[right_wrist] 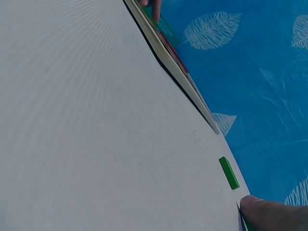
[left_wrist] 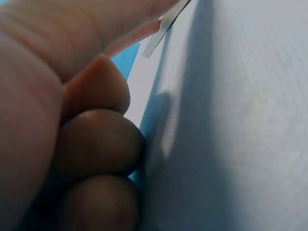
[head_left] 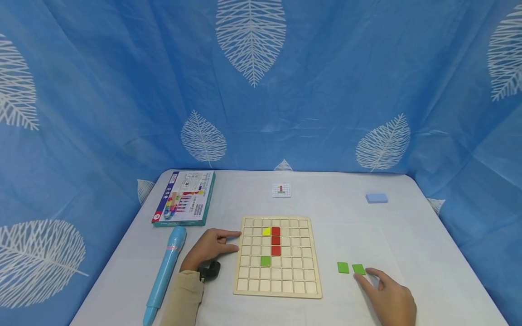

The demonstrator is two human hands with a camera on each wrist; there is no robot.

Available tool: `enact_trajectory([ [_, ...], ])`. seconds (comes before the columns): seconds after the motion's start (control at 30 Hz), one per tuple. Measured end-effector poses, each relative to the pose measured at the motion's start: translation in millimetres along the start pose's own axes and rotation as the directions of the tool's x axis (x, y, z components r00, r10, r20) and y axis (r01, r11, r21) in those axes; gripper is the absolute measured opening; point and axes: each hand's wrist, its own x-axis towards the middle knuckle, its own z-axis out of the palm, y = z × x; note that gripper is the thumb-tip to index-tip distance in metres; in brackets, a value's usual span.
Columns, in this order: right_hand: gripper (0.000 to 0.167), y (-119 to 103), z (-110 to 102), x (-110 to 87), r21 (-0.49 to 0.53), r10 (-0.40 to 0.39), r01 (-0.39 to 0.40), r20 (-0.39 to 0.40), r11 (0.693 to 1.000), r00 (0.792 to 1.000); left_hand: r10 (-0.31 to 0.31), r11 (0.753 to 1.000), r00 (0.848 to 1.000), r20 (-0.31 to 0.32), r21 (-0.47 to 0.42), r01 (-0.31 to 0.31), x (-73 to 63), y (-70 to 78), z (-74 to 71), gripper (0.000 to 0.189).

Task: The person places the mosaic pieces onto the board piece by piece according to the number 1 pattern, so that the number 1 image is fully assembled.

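A wooden grid board [head_left: 277,294] lies mid-table, with three red square tiles [head_left: 276,241] in a column. A yellow rounded tile [head_left: 266,231] sits left of the top red one, and a green square tile [head_left: 265,261] lies lower left. My left hand [head_left: 209,246] touches the board's left edge with thumb and index finger; its other fingers [left_wrist: 96,144] are curled in the left wrist view. To the right of the board, my right hand [head_left: 390,299] pinches a green square tile [head_left: 358,269] at the table surface. Beside it lies another green tile [head_left: 343,267].
A small pattern card [head_left: 281,190] lies behind the board. At the back left is a printed box [head_left: 183,199], with a light-blue tube-like object [head_left: 165,271] in front of it. A blue block [head_left: 377,198] lies at the back right. Blue leaf-patterned cloth [head_left: 253,127] surrounds the table.
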Motion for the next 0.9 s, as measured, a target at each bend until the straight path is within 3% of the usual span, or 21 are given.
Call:
enact_trajectory([
  [0.63, 0.052, -2.9, -0.3, -1.3, 0.002, -0.016, 0.016, -0.033, 1.000, 0.999, 0.000, 1.000, 1.000, -0.008, -0.002, 0.000, -0.1, 0.3, 0.3, 0.044],
  [0.9, 0.042, 0.1, -0.3, -0.9, 0.046, -0.019, 0.024, -0.108, 0.999, 0.994, -0.001, 1.000, 1.000, -0.003, 0.009, 0.001, 0.3, 0.4, 0.6, 0.046],
])
